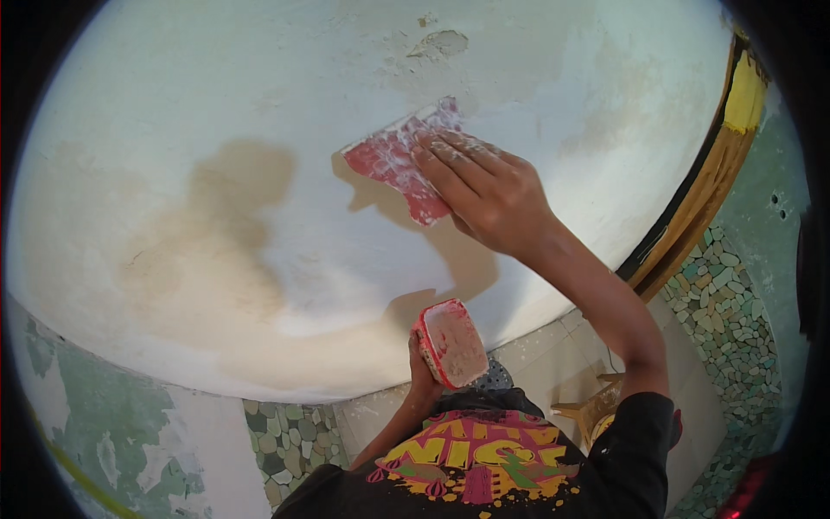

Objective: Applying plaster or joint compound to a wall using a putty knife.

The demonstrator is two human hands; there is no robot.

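My right hand (497,190) grips a red putty spreader (389,160), its fingers pressed along the sheet. White putty smears the spreader and those fingers. The spreader's far edge lies against or very close to the whitish wall (337,69); which of the two I cannot tell. Lower down, near my chest, my left hand (421,368) holds a red rectangular tub (454,343) from its left side. Pale putty with reddish streaks shows in the tub. Most of the left fingers are hidden behind it.
A rough chipped patch (443,41) marks the wall at the top. Brown wooden trim (692,203) edges the wall at right, beside pebble stonework (722,303). A wooden stool (588,406) stands on the tiled floor (553,363) near my right elbow. Peeling green paint (104,415) covers the lower left.
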